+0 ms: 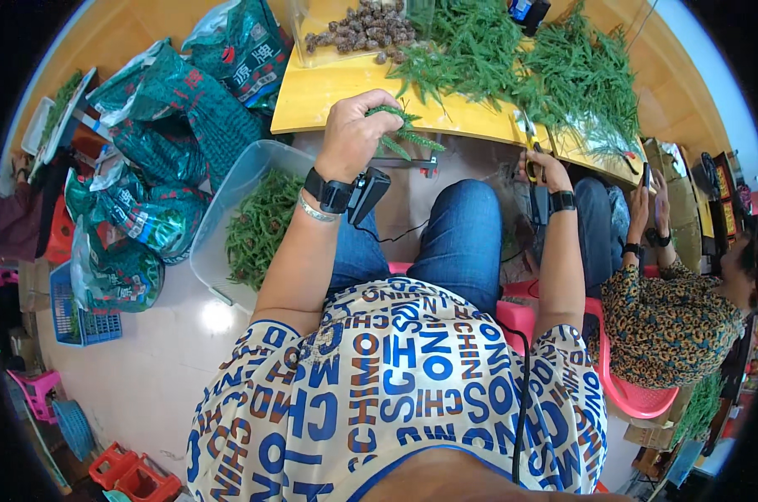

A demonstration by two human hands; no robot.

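My left hand (355, 130) pinches a green artificial pine sprig (412, 140) just off the table's near edge, its needled tips pointing right. In my right hand (550, 170) is a pair of scissors (527, 134) with yellow-and-black handles, its blades upward beside the table edge. The two hands are well apart, and the scissors do not touch the sprig. Below my left forearm stands a clear plastic bin (220, 192) holding a heap of green sprigs (266, 222). Loose sprigs (471, 54) are piled on the yellow table (337, 105) beyond my hands.
Small brown pine cones (366, 29) fill a clear tray at the table's back. Big green printed bags (178, 109) stand at the left, near a blue basket (84, 314). Close on my right sits a co-worker in a patterned shirt (672, 322), both hands raised.
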